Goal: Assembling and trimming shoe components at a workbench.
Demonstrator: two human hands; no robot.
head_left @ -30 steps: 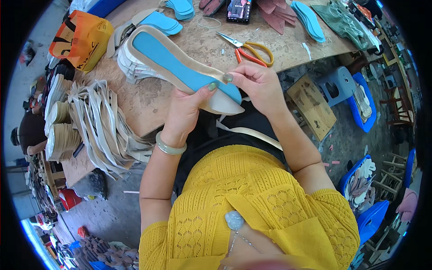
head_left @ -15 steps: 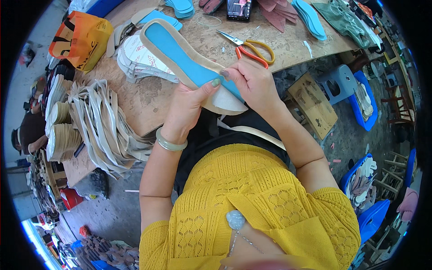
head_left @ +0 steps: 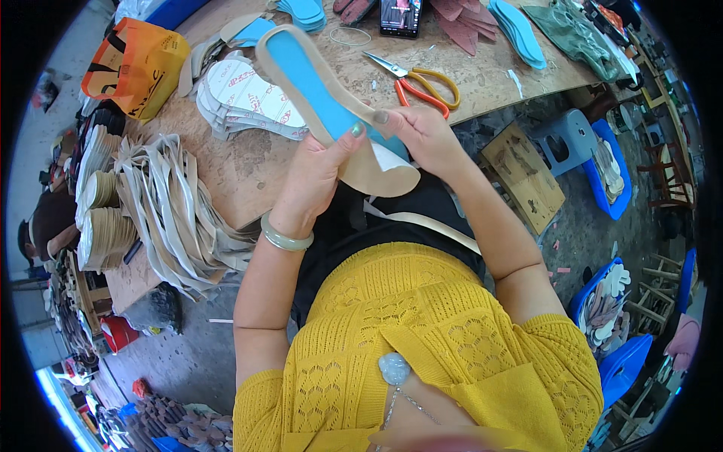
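Note:
Both my hands hold a long insole [head_left: 320, 94] with a blue middle and a beige border, raised over the table's front edge. My left hand [head_left: 320, 169] grips it at the waist, thumb on top near the blue part. My right hand [head_left: 429, 139] pinches its right side, thumb and fingers pressed together. At the near end a flap curls over and shows a white underside [head_left: 388, 157]; what the right fingertips grip there is partly hidden. Scissors [head_left: 422, 83] with orange and yellow handles lie on the table just beyond my right hand.
White printed insole sheets [head_left: 245, 94] lie left of my hands, with an orange bag [head_left: 135, 71] behind. Stacked beige pieces [head_left: 169, 211] fill the table's left side. Blue insoles [head_left: 520, 34] and a phone [head_left: 400, 16] lie at the back. A wooden stool [head_left: 523, 177] stands right.
The insole's far end has swung to the right. Its near end now curls over, showing less blue there. My right hand has shifted slightly down and right.

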